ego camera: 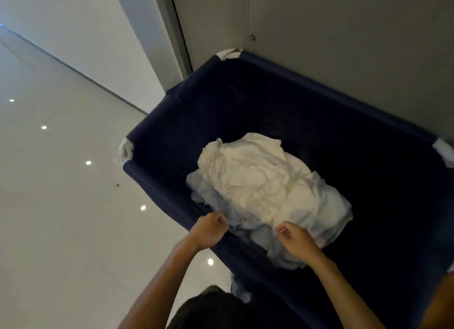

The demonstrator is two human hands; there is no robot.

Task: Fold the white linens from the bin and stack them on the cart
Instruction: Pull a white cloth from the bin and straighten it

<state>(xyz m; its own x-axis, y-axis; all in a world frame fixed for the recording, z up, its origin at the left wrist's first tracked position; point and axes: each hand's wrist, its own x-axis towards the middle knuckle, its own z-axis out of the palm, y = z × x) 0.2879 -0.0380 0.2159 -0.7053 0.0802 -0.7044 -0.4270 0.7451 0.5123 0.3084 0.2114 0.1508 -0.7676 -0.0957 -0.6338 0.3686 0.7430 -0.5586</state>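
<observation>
Crumpled white linens [265, 181] lie in the dark blue bin [245, 102]. The left hand [211, 230] is at the pile's 7 o'clock and the right hand [296, 242] at 5, fingers curled; whether they pinch cloth, I cannot tell.

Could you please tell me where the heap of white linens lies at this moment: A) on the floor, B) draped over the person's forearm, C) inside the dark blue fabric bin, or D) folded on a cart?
C: the crumpled white linens lie inside the dark blue bin, enclosed by its walls.
</observation>
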